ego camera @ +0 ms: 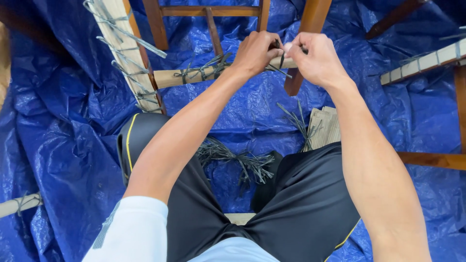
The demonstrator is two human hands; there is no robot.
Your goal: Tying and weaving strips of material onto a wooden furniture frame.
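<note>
Tying: left hand (256, 51) and right hand (315, 58), fingers pinched on a dark tie (280, 47) at the pale rail (194, 75). Best kept taut, snug beside neighbouring ties (204, 70); spares (238, 160) on tarp (63, 145).

Tarp (63, 121) bright blue, crinkly, shiny. Wooden stick (194, 75) pale tan. Ties (204, 70) on stick dark grey. Loose ties (238, 160) on tarp dark grey too. Chair legs (155, 22) reddish brown. Shorts (301, 204) black, thin yellow line. Shirt sleeve (136, 228) white.
</note>
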